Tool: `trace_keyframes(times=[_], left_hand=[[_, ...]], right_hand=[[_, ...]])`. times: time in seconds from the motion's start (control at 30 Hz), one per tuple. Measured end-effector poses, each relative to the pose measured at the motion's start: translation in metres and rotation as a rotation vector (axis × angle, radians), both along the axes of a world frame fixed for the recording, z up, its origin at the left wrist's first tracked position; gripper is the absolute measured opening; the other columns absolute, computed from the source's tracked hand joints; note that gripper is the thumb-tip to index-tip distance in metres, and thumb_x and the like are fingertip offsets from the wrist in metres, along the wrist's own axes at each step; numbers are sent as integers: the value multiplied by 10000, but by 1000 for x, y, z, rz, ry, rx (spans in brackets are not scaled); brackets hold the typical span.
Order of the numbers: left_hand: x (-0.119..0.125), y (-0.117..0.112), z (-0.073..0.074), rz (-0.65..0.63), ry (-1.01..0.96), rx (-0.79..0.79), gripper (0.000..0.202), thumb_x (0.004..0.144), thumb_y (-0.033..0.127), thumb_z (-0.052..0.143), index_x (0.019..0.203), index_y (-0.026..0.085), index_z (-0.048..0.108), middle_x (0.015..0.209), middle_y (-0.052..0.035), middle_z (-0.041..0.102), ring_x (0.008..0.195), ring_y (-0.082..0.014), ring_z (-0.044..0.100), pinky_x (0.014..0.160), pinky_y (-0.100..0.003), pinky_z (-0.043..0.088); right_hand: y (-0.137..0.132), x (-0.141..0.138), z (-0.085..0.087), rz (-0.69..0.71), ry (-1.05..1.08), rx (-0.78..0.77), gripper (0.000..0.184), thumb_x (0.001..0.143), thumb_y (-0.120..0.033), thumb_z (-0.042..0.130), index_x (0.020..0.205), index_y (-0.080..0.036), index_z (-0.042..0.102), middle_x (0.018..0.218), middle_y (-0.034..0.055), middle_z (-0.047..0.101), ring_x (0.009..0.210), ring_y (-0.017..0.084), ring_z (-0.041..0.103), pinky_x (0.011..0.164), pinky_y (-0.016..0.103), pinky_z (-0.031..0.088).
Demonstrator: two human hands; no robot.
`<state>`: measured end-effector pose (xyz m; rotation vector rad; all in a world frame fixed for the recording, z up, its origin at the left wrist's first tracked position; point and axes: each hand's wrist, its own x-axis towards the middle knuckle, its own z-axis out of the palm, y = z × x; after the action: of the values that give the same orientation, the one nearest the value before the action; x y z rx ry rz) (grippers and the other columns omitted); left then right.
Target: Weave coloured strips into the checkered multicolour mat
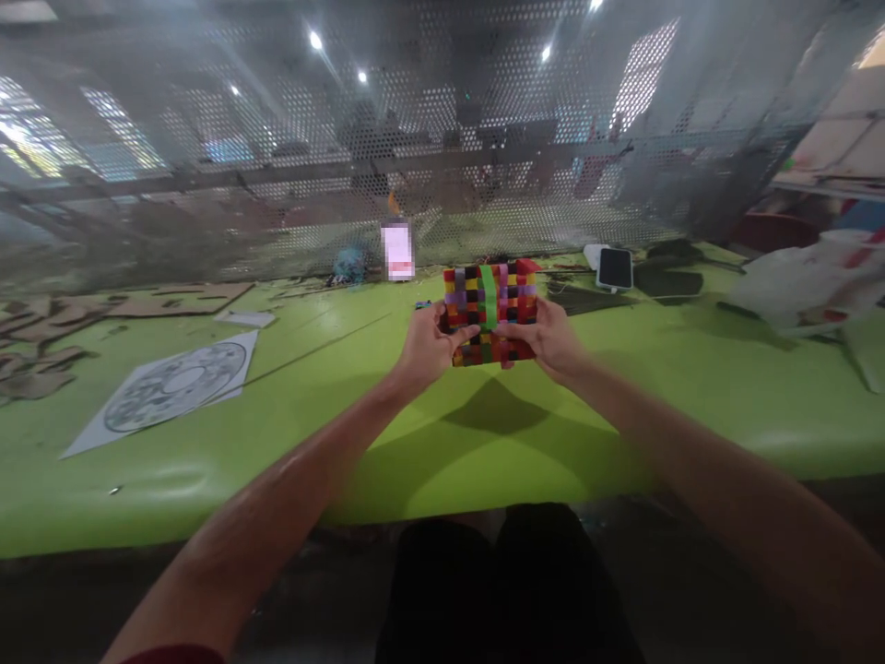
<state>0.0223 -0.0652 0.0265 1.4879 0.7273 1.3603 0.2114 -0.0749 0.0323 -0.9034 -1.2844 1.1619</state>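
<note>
Between my two hands, above the green table, is a small woven piece (489,297) of colourful flat strips in red, yellow, purple, black and orange. A bright green strip runs down its middle. My left hand (430,346) grips the lower left side, thumb lying across the front. On the lower right side my right hand (548,339) grips it the same way, its thumb pointing toward the green strip. The fingers behind the piece are mostly hidden. A shadow falls on the table below it.
A green-covered table (311,415) stretches before me. On the left lie a sheet with a circular pattern (183,378) and cut cardboard pieces (103,318). A phone (615,269) lies at the back right, near a white plastic bag (806,281). Perforated metal mesh (442,120) stands behind.
</note>
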Motion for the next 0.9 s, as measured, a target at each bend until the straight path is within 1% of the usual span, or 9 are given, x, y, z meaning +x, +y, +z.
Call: trace_keyframes(times=[0.23, 0.33, 0.43, 0.47, 0.57, 0.67, 0.73, 0.83, 0.9], left_hand=[[2, 1, -3, -25, -1, 27, 452, 651, 410, 939, 956, 181, 695, 1014, -90, 803, 1042, -286, 750, 1041, -508, 577], [1, 7, -7, 12, 6, 41, 459, 671, 381, 928, 1001, 177, 682, 1067, -104, 796, 1037, -278, 747, 1040, -501, 576], [-4, 17, -12, 59, 1, 15, 446, 712, 327, 896, 1059, 167, 667, 1120, -121, 780, 1063, -273, 739, 1038, -500, 573], [-6, 20, -13, 70, -17, 0, 452, 713, 313, 892, 1073, 165, 662, 1125, -120, 777, 1068, -270, 738, 1034, -500, 575], [-12, 27, -15, 46, -95, -83, 499, 670, 296, 914, 1079, 169, 657, 1120, -103, 774, 1043, -258, 742, 1002, -487, 598], [-15, 28, -15, -12, -147, -203, 504, 655, 292, 925, 1068, 174, 662, 1083, -96, 775, 970, -242, 752, 942, -474, 628], [-15, 27, -15, -30, -149, -216, 509, 663, 287, 923, 1089, 183, 665, 1072, -90, 774, 959, -233, 749, 932, -466, 628], [-16, 22, -12, -51, -45, -77, 444, 652, 323, 936, 1006, 193, 702, 985, -68, 772, 929, -240, 742, 914, -462, 616], [-18, 19, -7, -32, 68, 119, 311, 681, 375, 918, 857, 197, 733, 899, -65, 761, 911, -250, 727, 910, -467, 595]], right_hand=[[3, 0, -3, -48, -30, 50, 523, 549, -333, 986, 947, -198, 673, 994, 70, 802, 921, 276, 787, 844, 474, 692], [6, 5, -2, -48, -49, 58, 487, 615, -309, 961, 1005, -206, 690, 1037, 65, 804, 958, 260, 782, 892, 482, 677], [10, 18, 4, 39, -40, 15, 443, 687, -221, 911, 1083, -219, 711, 1088, 57, 802, 1006, 243, 775, 954, 490, 651], [12, 23, 6, 84, -50, 0, 394, 711, -207, 893, 1070, -213, 729, 1085, 62, 803, 1013, 238, 773, 977, 487, 640], [17, 34, 9, 167, -121, -18, 183, 767, -264, 867, 910, -183, 787, 994, 77, 811, 962, 234, 775, 1015, 503, 618], [20, 37, 6, 203, -161, -49, 195, 749, -337, 894, 842, -187, 813, 917, 80, 810, 927, 254, 774, 1023, 542, 606], [22, 36, 3, 169, -202, -45, 233, 730, -383, 910, 818, -187, 821, 875, 82, 804, 898, 256, 770, 1027, 553, 596], [22, 35, 5, 73, -264, 99, 258, 702, -439, 921, 802, -218, 830, 885, 74, 795, 901, 265, 755, 1009, 559, 588], [19, 35, 9, 24, -315, 276, 218, 713, -445, 907, 813, -261, 843, 976, 72, 785, 984, 278, 729, 1020, 548, 569]])
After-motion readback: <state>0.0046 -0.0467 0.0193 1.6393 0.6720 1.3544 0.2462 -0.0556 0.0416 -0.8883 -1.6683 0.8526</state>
